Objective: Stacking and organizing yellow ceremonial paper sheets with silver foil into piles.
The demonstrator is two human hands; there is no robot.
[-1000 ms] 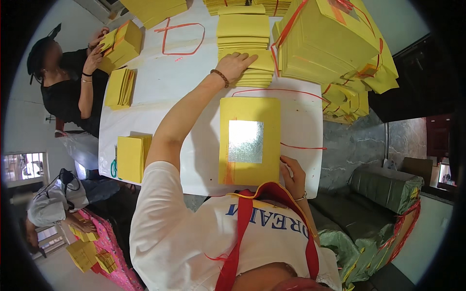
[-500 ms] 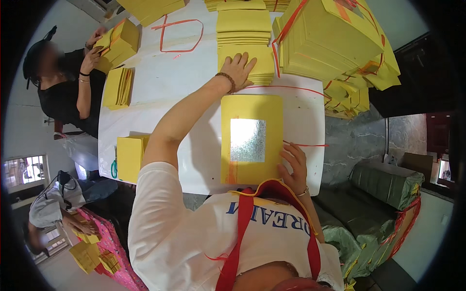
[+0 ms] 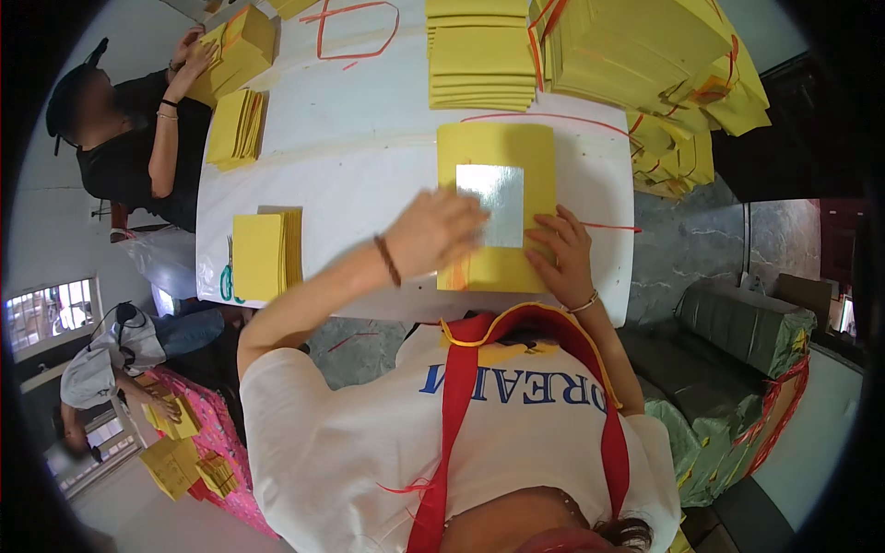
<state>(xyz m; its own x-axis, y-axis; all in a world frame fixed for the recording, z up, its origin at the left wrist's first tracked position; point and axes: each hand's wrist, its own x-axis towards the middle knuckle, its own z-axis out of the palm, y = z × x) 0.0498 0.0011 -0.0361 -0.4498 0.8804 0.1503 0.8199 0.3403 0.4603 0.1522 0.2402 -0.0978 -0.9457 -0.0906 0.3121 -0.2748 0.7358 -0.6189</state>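
As the left hand (image 3: 437,232) swings back from the pile, it's now over the left side of the yellow piece (image 3: 498,145), right by the silver square (image 3: 505,205) on top! That piece lies flat near the front edge of the white counter (image 3: 355,175), just as it does half a second ago, though the whole view tips and everything sits higher in the picture.

The left grip is a blur, fingers bunched; whether they touch or take anything, I can't tell. Over on the right, the right hand (image 3: 562,251) keeps its place at the piece's right edge, and its grip is loose and wide, fingers spread, the tips now lapping onto the yellow surface.

Just beyond, the yellow pile (image 3: 482,55) is uncovered, the hand that was resting on it gone! A thin red strap (image 3: 562,116) runs between pile and piece, and the big yellow bundle (image 3: 636,55) stands beside the pile.

Out left, two smaller yellow stacks (image 3: 260,253) hold their spots, green scissor handles (image 3: 227,282) tucked beside the nearer one. Further out, a co-worker in black (image 3: 138,152) still has both hands at a yellow block (image 3: 244,55).
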